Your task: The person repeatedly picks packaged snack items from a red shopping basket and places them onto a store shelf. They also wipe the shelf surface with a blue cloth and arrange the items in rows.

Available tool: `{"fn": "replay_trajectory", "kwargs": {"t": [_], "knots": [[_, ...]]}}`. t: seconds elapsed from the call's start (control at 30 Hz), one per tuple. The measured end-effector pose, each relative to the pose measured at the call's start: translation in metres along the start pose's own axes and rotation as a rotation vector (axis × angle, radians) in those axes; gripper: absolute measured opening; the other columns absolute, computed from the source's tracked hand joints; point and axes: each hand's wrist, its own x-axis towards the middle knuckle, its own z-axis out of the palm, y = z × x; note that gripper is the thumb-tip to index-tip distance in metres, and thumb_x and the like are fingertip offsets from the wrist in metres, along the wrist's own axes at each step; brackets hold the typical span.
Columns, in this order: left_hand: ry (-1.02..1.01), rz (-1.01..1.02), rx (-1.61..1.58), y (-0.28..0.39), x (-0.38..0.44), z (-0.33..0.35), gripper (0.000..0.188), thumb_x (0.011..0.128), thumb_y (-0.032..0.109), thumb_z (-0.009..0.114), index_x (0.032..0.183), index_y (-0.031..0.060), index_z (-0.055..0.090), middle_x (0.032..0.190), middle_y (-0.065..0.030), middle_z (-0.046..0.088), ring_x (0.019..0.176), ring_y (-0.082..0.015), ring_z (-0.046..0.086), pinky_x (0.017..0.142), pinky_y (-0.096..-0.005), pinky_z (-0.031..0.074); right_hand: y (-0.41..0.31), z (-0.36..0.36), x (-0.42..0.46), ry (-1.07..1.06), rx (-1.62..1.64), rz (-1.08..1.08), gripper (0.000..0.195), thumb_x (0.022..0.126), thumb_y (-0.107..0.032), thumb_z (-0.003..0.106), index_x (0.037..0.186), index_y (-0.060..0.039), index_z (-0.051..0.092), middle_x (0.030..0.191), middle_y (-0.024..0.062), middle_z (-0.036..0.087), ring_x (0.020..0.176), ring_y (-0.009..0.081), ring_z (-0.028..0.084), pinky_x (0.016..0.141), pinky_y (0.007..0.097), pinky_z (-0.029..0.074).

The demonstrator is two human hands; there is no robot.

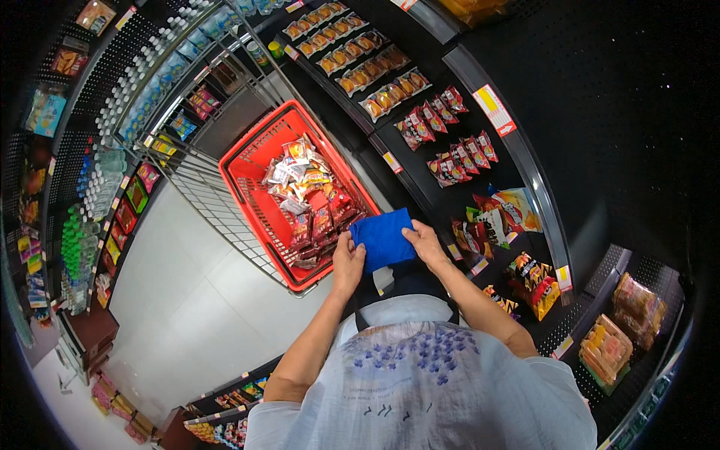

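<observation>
A folded blue cloth [383, 241] is stretched between my two hands, in front of my body. My left hand [349, 262] pinches its left edge, thumb on top. At the upper right corner, my right hand [425, 242] grips it between thumb and fingers. Just beyond the cloth stands a red plastic basket [250, 147] set in a metal shopping cart [208, 205]. Inside it lie a heap of white and orange snack packets [298, 169] and several dark red packets [322, 222]. The cloth overlaps the basket's near right corner in this view.
On my right, black shelving [416, 185] carries rows of packaged cakes [394, 93], red snack bags [447, 115] and chip bags [500, 219]. Water bottles [135, 90] line shelves across the aisle. Pale tiled floor [197, 315] runs left of the cart.
</observation>
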Motion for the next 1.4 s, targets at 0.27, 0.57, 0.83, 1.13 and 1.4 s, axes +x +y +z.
{"fn": "replay_trajectory", "kwargs": {"t": [0.27, 0.57, 0.83, 1.13, 1.4], "knots": [[0.118, 0.177, -0.027, 0.038, 0.075, -0.009, 0.031, 0.099, 0.004, 0.053, 0.13, -0.0012, 0.048, 0.112, -0.0118, 0.067, 0.098, -0.0147, 0.064, 0.085, -0.0285, 0.052, -0.088, 0.013, 0.082, 0.001, -0.092, -0.22, 0.02, 0.097, -0.017, 0.063, 0.108, 0.0, 0.065, 0.086, 0.0049, 0.067, 0.076, 0.0093, 0.058, 0.068, 0.0291, 0.049], [0.425, 0.195, 0.32, 0.017, 0.152, -0.057, 0.051, 0.095, 0.015, 0.063, 0.139, -0.0043, 0.046, 0.104, -0.0184, 0.069, 0.091, -0.0236, 0.067, 0.082, -0.0344, 0.052, -0.121, 0.03, 0.159, 0.122, -0.283, -0.305, 0.041, 0.095, -0.022, 0.067, 0.131, -0.0039, 0.061, 0.112, 0.0153, 0.071, 0.103, 0.0206, 0.067, 0.089, 0.0329, 0.052], [0.277, -0.215, 0.542, -0.092, 0.163, -0.057, 0.061, 0.086, 0.038, 0.075, 0.124, -0.0067, 0.059, 0.102, -0.0243, 0.072, 0.096, -0.0334, 0.071, 0.086, -0.0399, 0.054, -0.002, -0.018, 0.064, 0.113, -0.163, 0.048, 0.034, 0.094, -0.016, 0.067, 0.126, -0.0026, 0.065, 0.102, 0.0088, 0.072, 0.086, 0.0135, 0.065, 0.075, 0.0287, 0.053], [0.234, -0.51, 0.7, -0.087, 0.212, -0.021, 0.081, 0.077, 0.052, 0.077, 0.133, -0.0024, 0.055, 0.131, -0.0282, 0.062, 0.12, -0.0412, 0.061, 0.102, -0.0459, 0.048, 0.044, -0.055, -0.025, 0.145, 0.019, 0.345, 0.031, 0.104, -0.019, 0.053, 0.132, -0.0062, 0.057, 0.108, 0.0104, 0.071, 0.092, 0.0157, 0.067, 0.078, 0.0295, 0.056], [0.081, -0.751, -0.243, -0.111, 0.184, -0.097, 0.027, 0.085, 0.026, 0.072, 0.108, 0.0136, 0.066, 0.096, -0.0022, 0.07, 0.079, -0.0207, 0.066, 0.059, -0.037, 0.054, -0.019, -0.035, -0.027, 0.073, -0.07, 0.126, 0.029, 0.103, -0.018, 0.053, 0.128, -0.0044, 0.06, 0.104, 0.009, 0.073, 0.091, 0.014, 0.067, 0.078, 0.0287, 0.055]]}}
